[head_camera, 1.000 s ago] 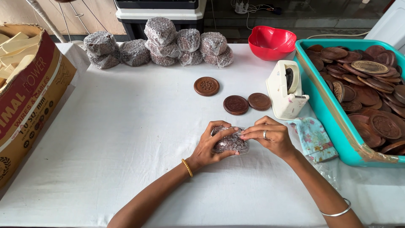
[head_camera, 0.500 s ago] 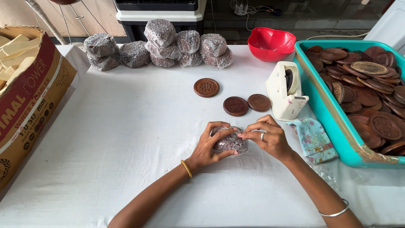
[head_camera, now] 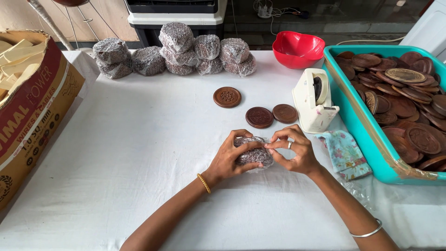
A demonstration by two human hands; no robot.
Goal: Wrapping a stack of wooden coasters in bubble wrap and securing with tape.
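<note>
The left hand (head_camera: 230, 158) and the right hand (head_camera: 295, 151) meet over a bubble-wrapped bundle (head_camera: 253, 155) that lies low on the white tabletop (head_camera: 139, 153). The left grip is closed around the bundle's left end, thumb under and fingers curled over the top. The right grip pinches the wrap at the bundle's upper right edge, fingertips together on the film, a ring on one finger.

Just beyond the hands lie three round carved wooden discs (head_camera: 259, 117), two of them touching, one apart to the left. To the right of these, just past the right hand, stands a cream tape dispenser (head_camera: 315, 101), with a flowered cloth (head_camera: 344, 153) beside the right wrist. Farther right, a teal tray (head_camera: 357, 135) is full of more brown discs. Far beyond the hands, a row of wrapped bundles (head_camera: 179, 53) is stacked along the tabletop's back edge, near a red bowl (head_camera: 297, 49). Well to the left sits a cardboard box (head_camera: 32, 116).
</note>
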